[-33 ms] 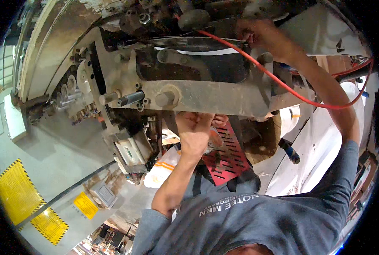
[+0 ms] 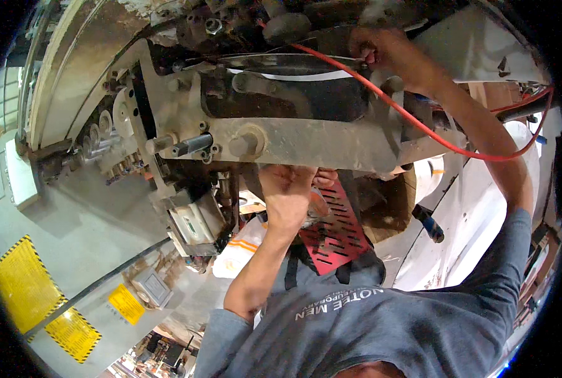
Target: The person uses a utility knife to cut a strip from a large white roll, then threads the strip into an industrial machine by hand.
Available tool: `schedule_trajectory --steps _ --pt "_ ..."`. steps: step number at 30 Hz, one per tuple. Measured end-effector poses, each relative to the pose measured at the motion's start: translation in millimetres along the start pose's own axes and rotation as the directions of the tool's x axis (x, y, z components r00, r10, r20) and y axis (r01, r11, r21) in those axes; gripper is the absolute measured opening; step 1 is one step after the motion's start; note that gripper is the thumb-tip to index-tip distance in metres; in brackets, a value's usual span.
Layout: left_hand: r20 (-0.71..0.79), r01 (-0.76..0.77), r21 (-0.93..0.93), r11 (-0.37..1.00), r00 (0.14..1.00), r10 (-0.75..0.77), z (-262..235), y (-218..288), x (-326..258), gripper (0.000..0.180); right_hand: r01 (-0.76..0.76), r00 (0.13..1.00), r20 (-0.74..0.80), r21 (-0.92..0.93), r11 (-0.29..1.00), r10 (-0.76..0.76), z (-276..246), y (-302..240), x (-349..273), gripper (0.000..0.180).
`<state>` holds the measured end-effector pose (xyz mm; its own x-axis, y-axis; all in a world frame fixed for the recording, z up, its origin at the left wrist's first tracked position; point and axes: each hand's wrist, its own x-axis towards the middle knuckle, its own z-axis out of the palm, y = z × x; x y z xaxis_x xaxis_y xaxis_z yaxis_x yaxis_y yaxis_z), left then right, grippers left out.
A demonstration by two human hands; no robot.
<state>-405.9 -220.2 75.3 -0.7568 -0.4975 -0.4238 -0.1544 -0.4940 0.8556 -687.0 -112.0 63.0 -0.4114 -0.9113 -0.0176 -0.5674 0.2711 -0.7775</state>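
Grey metal frame (image 2: 331,145) between the hands, wide slot (image 2: 325,104) open. Left hand (image 2: 286,189) curled just under its bottom edge, right hand (image 2: 383,53) bent near its upper right end, red cable (image 2: 419,123) close by; can't tell what either grasps

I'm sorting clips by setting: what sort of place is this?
Probably a factory or machine workshop: there is a heavy metal machine frame, a red cable or hose, and a large yellow notice with black-striped edging.

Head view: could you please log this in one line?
left hand: at lower edge of metal frame; right hand: near red hose; grips: unclear
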Motion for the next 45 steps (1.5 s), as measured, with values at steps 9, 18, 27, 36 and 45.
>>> schedule_trajectory --steps 9,18,27,36,45 --pt "0.017 -0.013 -0.036 0.999 1.0 0.013 -2 2 0 0.013 0.208 0.978 0.051 -0.177 0.962 -0.202 -20 18 -24 0.032" --pt "0.022 -0.03 -0.026 0.999 0.999 0.031 -2 1 0 0.013 -0.229 0.903 0.362 -0.046 0.972 0.23 -33 12 3 0.014" --pt "0.064 -0.031 -0.049 0.998 0.997 0.034 -3 -2 2 0.013 -0.309 0.905 0.24 -0.199 0.93 0.352 -42 -10 -7 0.026" --pt "0.06 -0.051 -0.038 0.998 0.997 0.054 -5 -5 1 0.013 0.093 0.988 0.144 -0.316 0.944 -0.05 -42 -16 -24 0.022" --pt "0.029 -0.001 -0.08 0.997 1.0 0.003 -7 -7 1 0.013 -0.013 0.996 0.075 -0.39 0.921 0.046 -18 -15 -24 0.02"
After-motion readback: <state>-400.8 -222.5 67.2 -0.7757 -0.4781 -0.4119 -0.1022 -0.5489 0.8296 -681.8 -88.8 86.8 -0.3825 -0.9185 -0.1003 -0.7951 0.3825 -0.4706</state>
